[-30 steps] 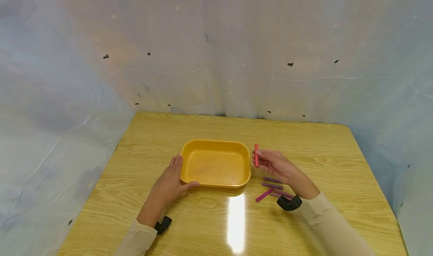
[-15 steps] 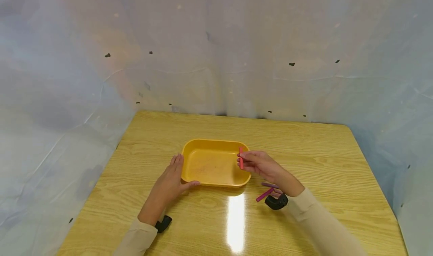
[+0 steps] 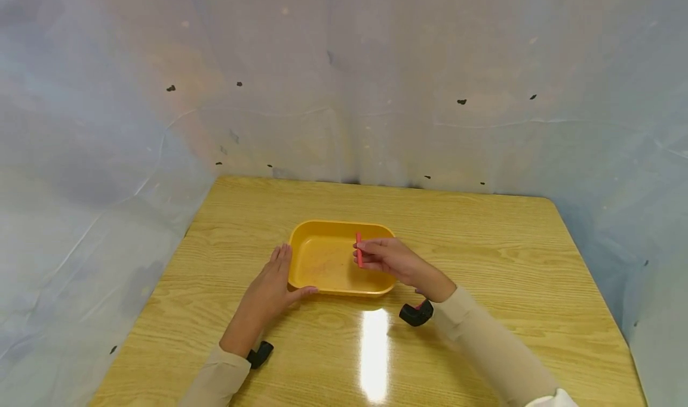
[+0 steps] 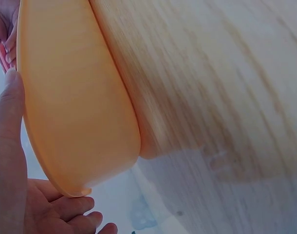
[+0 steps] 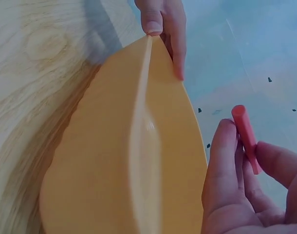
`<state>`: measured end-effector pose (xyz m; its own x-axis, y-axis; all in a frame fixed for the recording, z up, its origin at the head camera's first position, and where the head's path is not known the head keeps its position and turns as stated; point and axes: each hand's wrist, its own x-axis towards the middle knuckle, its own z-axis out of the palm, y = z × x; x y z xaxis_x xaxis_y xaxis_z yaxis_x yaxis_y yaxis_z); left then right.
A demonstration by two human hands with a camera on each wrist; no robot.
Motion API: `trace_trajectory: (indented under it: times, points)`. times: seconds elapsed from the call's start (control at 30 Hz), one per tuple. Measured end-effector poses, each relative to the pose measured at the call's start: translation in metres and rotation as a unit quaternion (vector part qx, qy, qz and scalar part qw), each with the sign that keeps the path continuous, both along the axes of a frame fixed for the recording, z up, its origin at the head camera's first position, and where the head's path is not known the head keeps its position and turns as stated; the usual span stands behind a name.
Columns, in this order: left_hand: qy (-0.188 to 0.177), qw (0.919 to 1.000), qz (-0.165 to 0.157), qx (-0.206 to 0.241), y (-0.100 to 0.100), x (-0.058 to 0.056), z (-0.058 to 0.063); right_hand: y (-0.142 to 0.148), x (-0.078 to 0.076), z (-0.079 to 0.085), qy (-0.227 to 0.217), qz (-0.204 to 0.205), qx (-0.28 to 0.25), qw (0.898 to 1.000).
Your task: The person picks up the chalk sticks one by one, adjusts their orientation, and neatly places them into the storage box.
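Observation:
My right hand [image 3: 395, 259] pinches a red stick [image 3: 359, 251] between thumb and fingers, holding it nearly upright over the right half of a shallow yellow tray [image 3: 322, 291]. In the right wrist view the red stick [image 5: 245, 134] shows a round end and is held above the tray's rim [image 5: 139, 141]. At the tray's left end, my left hand [image 3: 269, 287] rests with straight fingers along the side and the thumb [image 4: 12, 92] at the near rim. The tray floor shows nothing lying on it.
A magenta stick [image 3: 420, 305] peeks out by the right wrist's black camera mount [image 3: 415, 315]; the other purple sticks are hidden beneath that arm. The wooden table [image 3: 484, 239] is backed by a pale plastic sheet [image 3: 344, 96].
The right hand has moved left with the red stick, from beside the tray to over its inside. Its arm now covers the purple sticks. The left hand has stayed put.

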<state>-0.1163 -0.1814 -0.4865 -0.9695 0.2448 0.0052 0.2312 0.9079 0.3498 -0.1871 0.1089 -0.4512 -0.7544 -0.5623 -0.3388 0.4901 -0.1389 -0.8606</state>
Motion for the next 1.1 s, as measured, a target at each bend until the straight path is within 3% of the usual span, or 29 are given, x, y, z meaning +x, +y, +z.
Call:
trace_trajectory:
  times: [0.47, 0.77, 1.1]
  points:
    - [-0.005, 1.0, 0.005, 0.002, 0.001, -0.002, -0.001, -0.028, -0.019, 0.003, -0.008, 0.01, 0.008, 1.0]
    - [-0.003, 1.0, 0.002, -0.003, 0.0, -0.001, 0.0, -0.041, -0.037, 0.005, 0.012, 0.051, 0.059, 0.997]
    - [-0.001, 0.9999, 0.007, 0.009, 0.0, 0.0, 0.001, -0.054, -0.056, -0.007, 0.024, 0.078, 0.103, 0.991]
